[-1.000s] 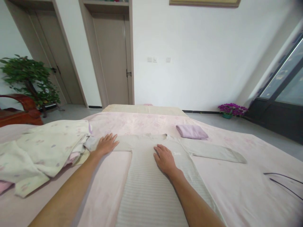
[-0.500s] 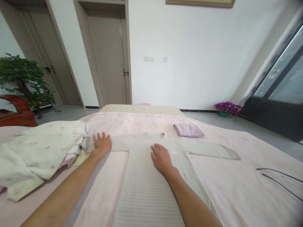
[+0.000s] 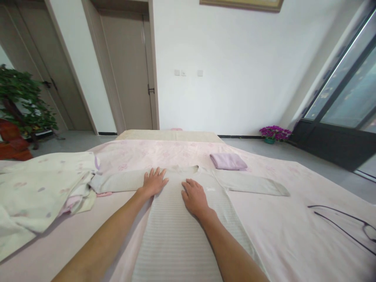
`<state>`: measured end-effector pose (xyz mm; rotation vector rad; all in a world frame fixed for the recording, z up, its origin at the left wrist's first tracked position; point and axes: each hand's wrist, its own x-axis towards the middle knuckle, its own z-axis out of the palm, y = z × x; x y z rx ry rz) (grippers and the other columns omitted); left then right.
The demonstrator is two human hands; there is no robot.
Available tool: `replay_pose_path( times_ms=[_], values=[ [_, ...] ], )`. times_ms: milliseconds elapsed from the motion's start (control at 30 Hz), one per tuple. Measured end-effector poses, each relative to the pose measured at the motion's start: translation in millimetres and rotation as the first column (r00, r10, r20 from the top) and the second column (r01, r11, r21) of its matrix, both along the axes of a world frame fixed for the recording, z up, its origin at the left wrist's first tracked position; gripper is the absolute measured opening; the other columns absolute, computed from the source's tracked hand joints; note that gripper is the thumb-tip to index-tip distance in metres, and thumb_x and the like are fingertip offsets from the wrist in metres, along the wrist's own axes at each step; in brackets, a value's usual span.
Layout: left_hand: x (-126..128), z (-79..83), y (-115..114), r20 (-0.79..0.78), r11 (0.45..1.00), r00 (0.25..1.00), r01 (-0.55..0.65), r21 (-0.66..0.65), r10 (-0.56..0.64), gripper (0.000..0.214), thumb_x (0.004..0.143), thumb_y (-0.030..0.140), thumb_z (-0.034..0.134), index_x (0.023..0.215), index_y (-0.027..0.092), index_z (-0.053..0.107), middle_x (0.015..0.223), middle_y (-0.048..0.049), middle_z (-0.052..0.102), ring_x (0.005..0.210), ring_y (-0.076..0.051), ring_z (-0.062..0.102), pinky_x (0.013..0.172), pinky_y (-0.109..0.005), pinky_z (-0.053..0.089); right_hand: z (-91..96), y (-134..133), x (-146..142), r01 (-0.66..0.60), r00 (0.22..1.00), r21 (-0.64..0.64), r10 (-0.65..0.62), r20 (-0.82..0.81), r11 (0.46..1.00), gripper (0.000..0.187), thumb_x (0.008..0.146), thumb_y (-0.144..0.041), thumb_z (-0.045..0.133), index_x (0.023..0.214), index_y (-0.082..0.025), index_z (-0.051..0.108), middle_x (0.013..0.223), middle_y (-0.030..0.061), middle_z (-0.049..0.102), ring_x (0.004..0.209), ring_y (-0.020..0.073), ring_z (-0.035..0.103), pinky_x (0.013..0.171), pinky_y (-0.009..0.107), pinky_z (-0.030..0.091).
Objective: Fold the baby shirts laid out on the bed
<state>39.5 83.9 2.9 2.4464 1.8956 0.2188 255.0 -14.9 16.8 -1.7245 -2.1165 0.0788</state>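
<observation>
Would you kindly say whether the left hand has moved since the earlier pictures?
Yes: the left hand moved rightward, away from the clothes pile, toward the shirt collar.

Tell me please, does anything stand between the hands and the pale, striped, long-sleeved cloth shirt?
Nothing visible does. The left hand rests on the shirt by a shoulder, and the right hand on its chest. The folded lilac cloth lies beyond the shirt, and the spotted cream fabric heap lies left, by a cuff.
</observation>
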Motion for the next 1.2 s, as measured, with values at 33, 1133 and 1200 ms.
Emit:
replay_pose_path(
  times_ms=[33,1133,1200],
  values=[
    [1.7,1.2,1.7,0.0,1.0,1.0,-0.013,0.008,0.013,0.062,0.096,0.054,0.033,0.149,0.023,0.04,0.158,-0.0186,0.033,0.144,-0.045,0.028,0.106,-0.07,0.024,0.5,-0.3,-0.1,0.002,1.0,0.0,-0.002,-0.001,1.0,0.038,0.096,-0.031,0.046,0.131,-0.024,0.06,0.142,0.0092,0.054,0.132,0.0241,0.045,0.111,0.038,0.03],
    [55.9,-2.7,10.8,-0.014,0.934,0.945,0.325,0.152,-0.326,0.059,0.099,0.045,0.034,0.148,0.013,0.041,0.157,-0.0103,0.039,0.146,-0.02,0.032,0.12,-0.034,0.024,2.6,-3.7,-1.1,0.17,0.984,0.041,-0.168,-0.053,0.985,0.047,0.095,-0.029,0.046,0.14,-0.016,0.052,0.15,0.0127,0.046,0.141,0.0266,0.035,0.116,0.041,0.024],
    [55.1,-4.2,12.4,-0.012,0.938,0.947,0.319,0.137,-0.321,0.061,0.099,0.047,0.032,0.148,0.012,0.04,0.158,-0.012,0.037,0.147,-0.023,0.031,0.12,-0.037,0.024,0.0,0.6,3.6,0.259,0.965,0.042,-0.256,-0.054,0.965,0.053,0.096,-0.03,0.044,0.145,-0.012,0.045,0.156,0.0137,0.037,0.146,0.0272,0.027,0.118,0.043,0.02]
  ],
)
